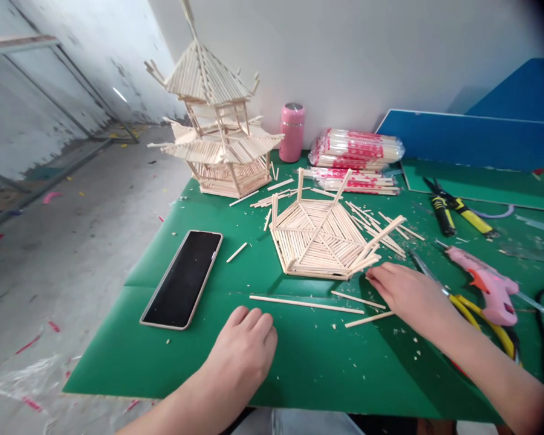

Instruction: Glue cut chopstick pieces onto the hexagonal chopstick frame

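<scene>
My left hand rests on the green mat near the front edge, fingers curled under in a loose fist, with nothing visible in it. My right hand lies palm down to the right, its fingertips touching the near right corner of a flat hexagonal roof panel of wooden sticks. The fingers are bent together; I cannot see whether they pinch a stick. Loose long sticks lie on the mat between my hands.
A tall stick pagoda model stands at the back left. A black phone lies left of the panel. Pink bottle, wrapped chopstick packs, yellow-handled cutters, pink glue gun and yellow pliers occupy the back and right.
</scene>
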`<state>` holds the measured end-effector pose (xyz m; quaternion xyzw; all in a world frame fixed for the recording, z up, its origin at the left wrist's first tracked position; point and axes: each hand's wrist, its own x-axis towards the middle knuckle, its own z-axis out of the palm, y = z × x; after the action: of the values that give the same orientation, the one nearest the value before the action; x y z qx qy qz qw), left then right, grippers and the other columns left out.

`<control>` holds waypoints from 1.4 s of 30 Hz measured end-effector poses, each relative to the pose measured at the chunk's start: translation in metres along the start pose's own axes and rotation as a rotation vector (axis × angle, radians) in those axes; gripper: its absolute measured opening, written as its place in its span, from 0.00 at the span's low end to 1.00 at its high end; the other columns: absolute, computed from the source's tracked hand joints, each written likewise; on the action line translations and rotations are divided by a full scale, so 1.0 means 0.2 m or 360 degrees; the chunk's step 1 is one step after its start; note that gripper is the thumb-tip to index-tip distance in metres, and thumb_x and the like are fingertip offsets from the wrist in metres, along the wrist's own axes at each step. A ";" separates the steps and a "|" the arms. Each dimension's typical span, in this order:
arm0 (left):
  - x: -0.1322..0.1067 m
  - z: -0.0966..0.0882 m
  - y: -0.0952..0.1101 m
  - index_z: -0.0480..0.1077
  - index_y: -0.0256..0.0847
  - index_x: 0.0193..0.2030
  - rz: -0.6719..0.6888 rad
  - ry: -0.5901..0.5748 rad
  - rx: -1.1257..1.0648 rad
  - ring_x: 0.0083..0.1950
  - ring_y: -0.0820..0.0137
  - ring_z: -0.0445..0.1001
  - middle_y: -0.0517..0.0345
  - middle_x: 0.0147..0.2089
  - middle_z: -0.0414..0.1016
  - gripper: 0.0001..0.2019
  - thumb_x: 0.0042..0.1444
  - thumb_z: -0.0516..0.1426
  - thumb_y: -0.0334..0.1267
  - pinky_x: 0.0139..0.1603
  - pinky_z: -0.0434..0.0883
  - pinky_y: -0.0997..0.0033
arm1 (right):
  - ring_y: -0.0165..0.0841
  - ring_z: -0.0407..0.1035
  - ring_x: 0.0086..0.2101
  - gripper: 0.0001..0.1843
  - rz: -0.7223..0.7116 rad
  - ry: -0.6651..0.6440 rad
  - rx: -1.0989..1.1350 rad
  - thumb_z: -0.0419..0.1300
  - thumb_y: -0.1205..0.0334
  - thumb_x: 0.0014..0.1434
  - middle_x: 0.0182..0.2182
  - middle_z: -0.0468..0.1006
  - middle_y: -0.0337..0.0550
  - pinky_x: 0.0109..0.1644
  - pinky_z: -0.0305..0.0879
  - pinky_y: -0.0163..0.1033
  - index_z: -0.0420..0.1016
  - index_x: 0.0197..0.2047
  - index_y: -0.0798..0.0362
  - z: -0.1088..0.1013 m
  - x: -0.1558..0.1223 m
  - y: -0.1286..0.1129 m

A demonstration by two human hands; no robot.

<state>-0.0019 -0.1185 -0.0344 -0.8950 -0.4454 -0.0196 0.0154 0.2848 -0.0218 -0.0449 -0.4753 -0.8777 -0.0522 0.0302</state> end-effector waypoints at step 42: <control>0.24 0.12 0.12 0.68 0.39 0.30 0.0024 0.0332 -0.0643 0.29 0.69 0.62 0.56 0.26 0.65 0.15 0.60 0.43 0.31 0.31 0.62 0.66 | 0.31 0.70 0.35 0.10 0.0240 0.0056 0.0651 0.52 0.65 0.58 0.33 0.75 0.41 0.39 0.65 0.36 0.73 0.39 0.49 -0.04 -0.06 -0.07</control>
<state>0.0462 -0.0927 -0.0572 -0.8763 -0.4218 -0.2008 -0.1180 0.2789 -0.0408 -0.0398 -0.5227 -0.8313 0.1211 0.1451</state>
